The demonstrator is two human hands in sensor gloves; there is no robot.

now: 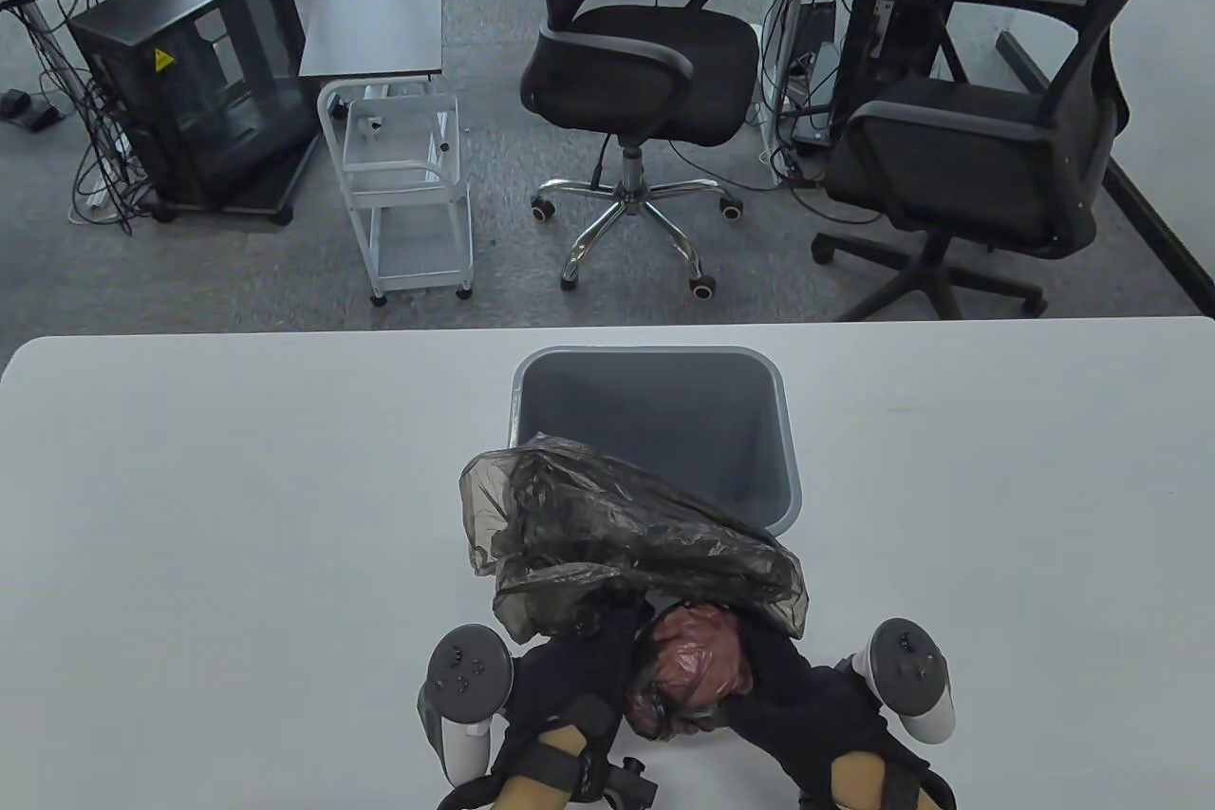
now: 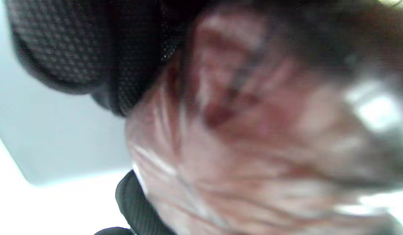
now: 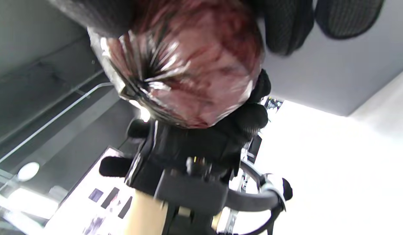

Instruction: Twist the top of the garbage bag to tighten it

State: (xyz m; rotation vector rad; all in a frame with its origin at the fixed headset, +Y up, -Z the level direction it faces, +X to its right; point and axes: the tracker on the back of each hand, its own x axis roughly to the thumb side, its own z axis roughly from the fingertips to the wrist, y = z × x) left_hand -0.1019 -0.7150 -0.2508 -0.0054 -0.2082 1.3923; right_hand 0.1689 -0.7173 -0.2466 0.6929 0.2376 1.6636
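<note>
A dark translucent garbage bag (image 1: 607,525) lies on the white table (image 1: 237,487) in front of a grey bin (image 1: 655,416). Its filled end, showing reddish contents (image 1: 702,658), sits between my two hands near the table's front edge. My left hand (image 1: 579,658) grips the bag from the left and my right hand (image 1: 788,677) grips it from the right. The loose bag top spreads away from me toward the bin. The left wrist view shows the bag (image 2: 253,137) blurred and very close. The right wrist view shows the bundled bag (image 3: 188,62) with the left hand (image 3: 195,143) below it.
The grey bin stands open just behind the bag, mid-table. Beyond the table's far edge are two black office chairs (image 1: 636,60), a white cart (image 1: 408,174) and a black cabinet (image 1: 190,79) on the floor.
</note>
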